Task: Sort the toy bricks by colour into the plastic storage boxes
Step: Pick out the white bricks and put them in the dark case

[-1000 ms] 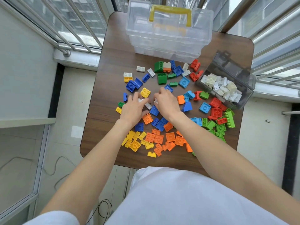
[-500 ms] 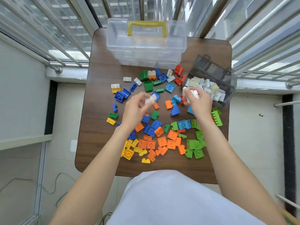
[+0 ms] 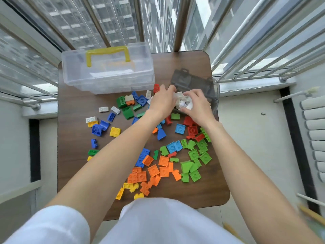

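Head view. Both hands over the smoky grey box [image 3: 193,81] at upper right of the brown table [image 3: 73,155]. Left hand [image 3: 162,101]: fingers bent down at the box's near-left rim, touching white bricks [image 3: 179,96]; actual hold cannot be told. Right hand [image 3: 197,104]: fingers curled over white bricks in the box; grip unclear. Clear box with yellow handle [image 3: 107,71] upper centre-left. Loose on the table: orange bricks [image 3: 153,170] lower centre, green bricks [image 3: 194,156] right of them, blue, yellow and red scattered elsewhere.
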{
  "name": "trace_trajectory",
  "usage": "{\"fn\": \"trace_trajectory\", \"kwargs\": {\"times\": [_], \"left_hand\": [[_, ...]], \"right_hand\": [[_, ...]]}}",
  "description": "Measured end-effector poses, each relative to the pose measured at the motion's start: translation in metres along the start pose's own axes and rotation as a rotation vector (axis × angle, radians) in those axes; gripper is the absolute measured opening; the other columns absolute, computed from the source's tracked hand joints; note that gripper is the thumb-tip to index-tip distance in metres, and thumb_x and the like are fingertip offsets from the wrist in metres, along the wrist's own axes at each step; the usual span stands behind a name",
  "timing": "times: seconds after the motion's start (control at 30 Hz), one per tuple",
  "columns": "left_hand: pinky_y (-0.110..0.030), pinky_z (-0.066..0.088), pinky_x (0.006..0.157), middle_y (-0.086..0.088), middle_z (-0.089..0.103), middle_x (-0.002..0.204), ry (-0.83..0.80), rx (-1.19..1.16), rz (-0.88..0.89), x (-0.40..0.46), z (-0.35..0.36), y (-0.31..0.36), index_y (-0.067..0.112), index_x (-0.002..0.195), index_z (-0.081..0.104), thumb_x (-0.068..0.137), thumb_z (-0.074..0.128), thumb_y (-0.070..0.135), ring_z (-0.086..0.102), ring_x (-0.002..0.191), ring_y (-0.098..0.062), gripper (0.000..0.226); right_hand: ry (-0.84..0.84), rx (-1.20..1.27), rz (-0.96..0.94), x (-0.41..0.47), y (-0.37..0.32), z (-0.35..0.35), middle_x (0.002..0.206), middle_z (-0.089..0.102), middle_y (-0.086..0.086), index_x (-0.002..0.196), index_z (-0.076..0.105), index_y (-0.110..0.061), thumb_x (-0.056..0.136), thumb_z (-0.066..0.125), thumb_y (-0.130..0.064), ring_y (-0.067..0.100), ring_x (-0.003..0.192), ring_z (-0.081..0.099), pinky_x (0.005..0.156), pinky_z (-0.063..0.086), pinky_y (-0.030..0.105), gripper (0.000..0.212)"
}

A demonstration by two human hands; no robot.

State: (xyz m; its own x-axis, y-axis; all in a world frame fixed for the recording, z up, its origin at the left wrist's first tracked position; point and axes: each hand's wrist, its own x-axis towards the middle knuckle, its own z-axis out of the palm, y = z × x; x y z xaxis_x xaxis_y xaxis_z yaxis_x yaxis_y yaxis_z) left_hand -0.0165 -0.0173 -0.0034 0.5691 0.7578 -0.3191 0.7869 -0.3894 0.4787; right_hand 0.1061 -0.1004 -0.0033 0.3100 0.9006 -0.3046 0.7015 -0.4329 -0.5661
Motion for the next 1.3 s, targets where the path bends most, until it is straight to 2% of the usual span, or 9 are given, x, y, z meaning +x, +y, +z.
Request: {"fn": "trace_trajectory", "kwargs": {"times": [0.13, 0.27, 0.5, 0.63, 0.8, 0.93, 1.07, 1.2, 1.3], "left_hand": [[-0.035, 0.040, 0.068, -0.017, 0.048, 0.119, -0.001, 0.067, 0.065, -0.002, 0.003, -0.006, 0.014, 0.133, 0.042, 0.097, 0.042, 0.018, 0.057, 0.090, -0.035, 0.037], [-0.037, 0.048, 0.078, -0.007, 0.052, 0.119, 0.006, -0.098, 0.125, -0.017, 0.000, -0.024, 0.017, 0.131, 0.048, 0.095, 0.045, 0.013, 0.058, 0.090, -0.023, 0.036], [-0.026, 0.042, 0.083, -0.001, 0.061, 0.112, 0.226, -0.258, 0.006, -0.070, -0.013, -0.078, 0.015, 0.111, 0.063, 0.094, 0.048, 0.012, 0.056, 0.101, -0.017, 0.023], [-0.027, 0.035, 0.097, -0.005, 0.060, 0.120, 0.316, -0.179, -0.129, -0.081, -0.018, -0.120, 0.012, 0.119, 0.059, 0.092, 0.049, 0.010, 0.048, 0.117, -0.022, 0.029], [-0.037, 0.030, 0.107, -0.009, 0.053, 0.134, 0.200, 0.073, -0.021, -0.042, -0.024, -0.141, 0.009, 0.132, 0.050, 0.092, 0.048, 0.014, 0.044, 0.125, -0.028, 0.041], [-0.039, 0.029, 0.105, -0.005, 0.051, 0.138, 0.117, 0.190, -0.026, -0.029, -0.016, -0.150, 0.015, 0.138, 0.044, 0.097, 0.041, 0.021, 0.043, 0.125, -0.028, 0.042], [-0.035, 0.028, 0.095, -0.004, 0.062, 0.122, 0.122, 0.210, 0.003, -0.047, -0.009, -0.145, 0.020, 0.128, 0.055, 0.096, 0.044, 0.022, 0.047, 0.116, -0.028, 0.034], [-0.035, 0.022, 0.104, -0.001, 0.061, 0.122, 0.100, 0.233, 0.006, -0.067, 0.003, -0.146, 0.023, 0.124, 0.057, 0.096, 0.047, 0.029, 0.046, 0.118, -0.025, 0.030], [-0.040, 0.010, 0.114, 0.000, 0.057, 0.127, 0.059, 0.222, 0.000, -0.074, 0.003, -0.147, 0.025, 0.131, 0.052, 0.096, 0.048, 0.033, 0.041, 0.126, -0.022, 0.036]], "right_hand": [[0.084, -0.057, -0.060, -0.004, 0.004, -0.001, 0.127, 0.050, 0.006, 0.123, 0.056, -0.010, 0.083, 0.069, -0.015, 0.022, 0.119, 0.047, 0.097, 0.035, 0.026, 0.043], [0.172, -0.084, -0.009, -0.012, 0.008, 0.005, 0.118, 0.057, 0.008, 0.117, 0.059, -0.006, 0.088, 0.061, -0.011, 0.023, 0.109, 0.053, 0.088, 0.037, 0.026, 0.029], [0.295, -0.099, -0.144, -0.016, -0.024, 0.010, 0.112, 0.063, 0.009, 0.111, 0.063, -0.006, 0.091, 0.054, -0.010, 0.023, 0.108, 0.056, 0.091, 0.041, 0.029, 0.022], [0.127, -0.141, -0.334, -0.001, -0.063, 0.034, 0.112, 0.062, 0.011, 0.108, 0.065, -0.005, 0.091, 0.052, -0.005, 0.027, 0.104, 0.057, 0.086, 0.044, 0.033, 0.021], [-0.157, -0.437, -0.321, 0.039, -0.092, 0.065, 0.138, 0.040, 0.017, 0.132, 0.047, -0.005, 0.086, 0.047, 0.009, 0.037, 0.121, 0.041, 0.092, 0.044, 0.046, 0.048], [-0.218, -0.528, -0.270, 0.049, -0.100, 0.078, 0.137, 0.040, 0.019, 0.135, 0.044, -0.002, 0.088, 0.042, 0.011, 0.037, 0.122, 0.041, 0.096, 0.042, 0.046, 0.049], [-0.213, -0.523, -0.239, 0.037, -0.093, 0.090, 0.130, 0.044, 0.018, 0.133, 0.044, -0.002, 0.086, 0.045, 0.012, 0.036, 0.116, 0.045, 0.090, 0.045, 0.042, 0.049], [-0.206, -0.530, -0.206, 0.014, -0.086, 0.102, 0.124, 0.044, 0.016, 0.126, 0.047, -0.004, 0.088, 0.050, 0.006, 0.034, 0.106, 0.049, 0.075, 0.044, 0.038, 0.039], [-0.207, -0.501, -0.177, 0.011, -0.084, 0.103, 0.123, 0.045, 0.015, 0.125, 0.049, -0.006, 0.091, 0.053, -0.002, 0.034, 0.106, 0.052, 0.078, 0.045, 0.039, 0.034]]}}
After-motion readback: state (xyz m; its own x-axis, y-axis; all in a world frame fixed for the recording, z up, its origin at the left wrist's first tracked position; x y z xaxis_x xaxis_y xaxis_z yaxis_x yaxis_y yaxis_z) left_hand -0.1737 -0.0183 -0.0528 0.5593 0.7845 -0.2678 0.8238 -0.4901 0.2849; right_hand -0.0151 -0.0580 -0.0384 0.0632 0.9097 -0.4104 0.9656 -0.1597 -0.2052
